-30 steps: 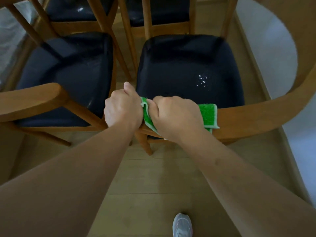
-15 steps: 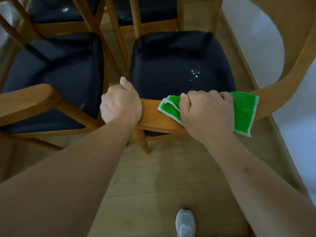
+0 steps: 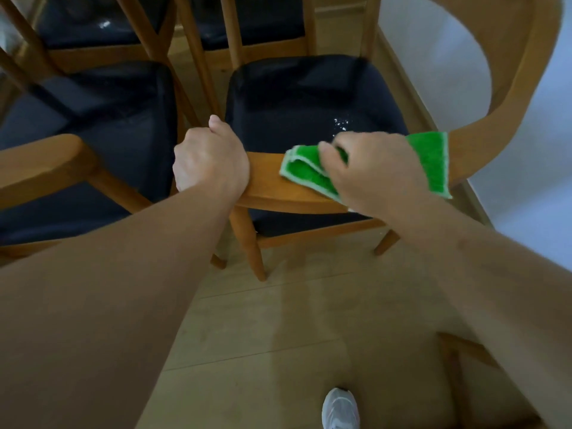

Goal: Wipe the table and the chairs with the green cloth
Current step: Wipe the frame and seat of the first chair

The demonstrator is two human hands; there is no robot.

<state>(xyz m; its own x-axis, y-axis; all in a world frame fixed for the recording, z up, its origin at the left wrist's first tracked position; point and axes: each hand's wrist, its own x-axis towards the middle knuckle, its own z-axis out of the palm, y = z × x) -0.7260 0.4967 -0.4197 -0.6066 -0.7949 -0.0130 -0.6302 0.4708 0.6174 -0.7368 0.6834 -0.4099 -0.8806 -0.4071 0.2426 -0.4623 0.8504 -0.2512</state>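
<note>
A wooden chair with a dark padded seat [image 3: 309, 97] stands in front of me, its curved backrest rail [image 3: 272, 184] running across the middle of the view. My left hand [image 3: 210, 159] is closed around the left end of that rail. My right hand [image 3: 374, 168] presses the folded green cloth [image 3: 431, 162] onto the rail further right; the cloth sticks out on both sides of the hand. White specks [image 3: 340, 123] lie on the seat.
A second chair with a dark seat [image 3: 102, 125] stands close on the left, and two more chairs [image 3: 216, 32] are behind. A white wall [image 3: 526, 150] is on the right. My grey shoe [image 3: 340, 408] rests on the wooden floor [image 3: 278, 320].
My right hand slid the green cloth rightward along the backrest rail, away from my left hand. The left hand kept its grip on the rail's left end.
</note>
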